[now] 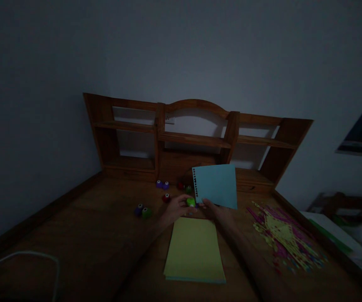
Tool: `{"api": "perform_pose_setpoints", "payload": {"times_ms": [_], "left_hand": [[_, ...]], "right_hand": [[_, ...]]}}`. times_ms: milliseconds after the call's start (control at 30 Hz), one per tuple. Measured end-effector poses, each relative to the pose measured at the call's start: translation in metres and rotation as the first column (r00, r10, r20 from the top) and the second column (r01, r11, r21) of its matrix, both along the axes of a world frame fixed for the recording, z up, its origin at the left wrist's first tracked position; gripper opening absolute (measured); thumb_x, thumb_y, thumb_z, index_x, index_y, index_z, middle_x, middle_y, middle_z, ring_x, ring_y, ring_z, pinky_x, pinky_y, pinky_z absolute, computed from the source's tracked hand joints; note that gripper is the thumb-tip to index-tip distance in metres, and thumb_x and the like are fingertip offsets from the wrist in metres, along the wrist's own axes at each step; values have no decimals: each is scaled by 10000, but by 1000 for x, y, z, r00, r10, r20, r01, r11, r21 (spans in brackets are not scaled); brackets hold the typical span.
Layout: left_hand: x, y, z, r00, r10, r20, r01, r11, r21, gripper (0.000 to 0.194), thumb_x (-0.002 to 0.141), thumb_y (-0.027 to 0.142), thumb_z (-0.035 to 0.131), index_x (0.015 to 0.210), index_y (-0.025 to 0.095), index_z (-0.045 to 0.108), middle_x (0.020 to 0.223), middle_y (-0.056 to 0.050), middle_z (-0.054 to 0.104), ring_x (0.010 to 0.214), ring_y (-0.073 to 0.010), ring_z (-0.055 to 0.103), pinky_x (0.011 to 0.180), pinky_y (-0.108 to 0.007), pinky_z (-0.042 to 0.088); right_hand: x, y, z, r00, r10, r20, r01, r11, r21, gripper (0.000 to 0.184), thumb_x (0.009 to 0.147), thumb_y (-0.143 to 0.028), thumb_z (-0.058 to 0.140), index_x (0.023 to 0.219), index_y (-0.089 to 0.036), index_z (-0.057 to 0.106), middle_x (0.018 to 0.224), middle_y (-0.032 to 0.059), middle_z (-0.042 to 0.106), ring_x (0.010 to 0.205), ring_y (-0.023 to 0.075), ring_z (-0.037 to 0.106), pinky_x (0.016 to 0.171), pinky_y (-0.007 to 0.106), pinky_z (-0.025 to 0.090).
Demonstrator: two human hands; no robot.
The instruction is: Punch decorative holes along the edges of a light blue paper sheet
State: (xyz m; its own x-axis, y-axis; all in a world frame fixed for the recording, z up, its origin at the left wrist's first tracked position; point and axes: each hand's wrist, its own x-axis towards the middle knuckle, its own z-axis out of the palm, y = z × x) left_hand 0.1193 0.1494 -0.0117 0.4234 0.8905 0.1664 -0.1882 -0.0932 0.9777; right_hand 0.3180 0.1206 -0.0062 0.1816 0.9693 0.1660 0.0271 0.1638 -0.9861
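Note:
My left hand [178, 206] has its fingers curled round a small bright green craft punch [190, 202] with a pale underside. A light blue sheet [216, 184] stands tilted up in my right hand [215, 208], pinched at its lower edge. Its left edge carries a row of small dark holes, and the lower left corner is close to the punch. Whether the two touch I cannot tell. Small bits lie on the table just below the punch. Nearer to me, under both hands, is a stack of yellow sheets [195, 251].
A red punch [166, 198], two purple ones [162, 184] and a dark purple-green pair [142, 211] stand left of my hands. At right lies a heap of yellow and pink strips [281, 235]. A wooden shelf [196, 137] backs the desk; a white cable [36, 253] loops at lower left.

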Motion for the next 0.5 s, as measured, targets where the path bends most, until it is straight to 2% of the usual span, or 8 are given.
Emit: {"api": "perform_pose_setpoints", "payload": {"times_ms": [100,367,500], "left_hand": [[0,0,-1,1000,-4,-11,4,1000,13,460,539,276,845,913,137,614,889,-80,676,791,-199,641,647,-271,490],[1,0,-1,998,14,-56,-13,1000,23,467,535,276,849,922,144,622,937,-94,688,843,-210,643,661,-262,487],[1,-1,0,999,5,-49,-4,1000,21,462,530,273,852,911,147,622,922,-85,689,824,-201,643,670,-267,490]], "right_hand": [[-2,-1,1,995,20,101,-21,1000,2,293,687,-442,727,792,-168,725,829,103,729,842,272,664,897,383,441],[-5,-5,7,993,48,108,-57,995,83,232,712,-430,704,754,-203,722,812,77,731,805,258,662,855,355,457],[-5,-7,11,986,47,157,-57,996,62,243,730,-446,682,719,-207,727,804,75,730,810,258,655,858,354,447]]}}
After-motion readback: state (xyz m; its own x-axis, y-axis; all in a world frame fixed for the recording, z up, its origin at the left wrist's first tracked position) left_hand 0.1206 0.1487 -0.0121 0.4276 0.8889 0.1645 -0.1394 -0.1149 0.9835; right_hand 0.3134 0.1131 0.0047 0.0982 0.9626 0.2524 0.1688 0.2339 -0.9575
